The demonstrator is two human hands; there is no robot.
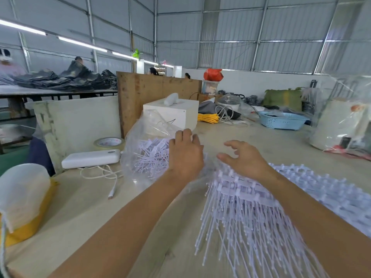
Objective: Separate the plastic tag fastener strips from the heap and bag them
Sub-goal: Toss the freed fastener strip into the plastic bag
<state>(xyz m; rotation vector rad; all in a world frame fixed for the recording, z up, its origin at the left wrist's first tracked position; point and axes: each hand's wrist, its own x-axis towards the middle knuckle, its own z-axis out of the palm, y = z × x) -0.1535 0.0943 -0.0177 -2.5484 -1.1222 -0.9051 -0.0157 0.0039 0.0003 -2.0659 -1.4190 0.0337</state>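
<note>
**A:** Pale wooden tabletop (84,207) under us, a big metal-walled workshop beyond. What do we have nearest?

**B:** Near right, the heap of tag fastener strips (251,213) fans toward us, stems spreading to the near edge and more rows running off right. Our right hand (248,159) hovers over its far end, fingers spread and loosely bent, gripping nothing we can see.

**A:** And our left hand (185,155)?

**B:** Just left of the heap, at the mouth of the clear plastic bag (140,141). Fingers are fairly straight and relaxed against the film; we can't tell whether any strip sits beneath them. Loose strips (150,155) already lie inside the bag.

**A:** So we judge we're between loads?

**B:** Likely. Next we'd need the right hand to close on one bar of the heap and lift it free without tangling stems, while the left holds the bag open.

**A:** Farther off?

**B:** Left, a white power bank (90,158) and tape roll (109,142); beyond, a white box (172,115); far right, a blue basket (283,121).
</note>
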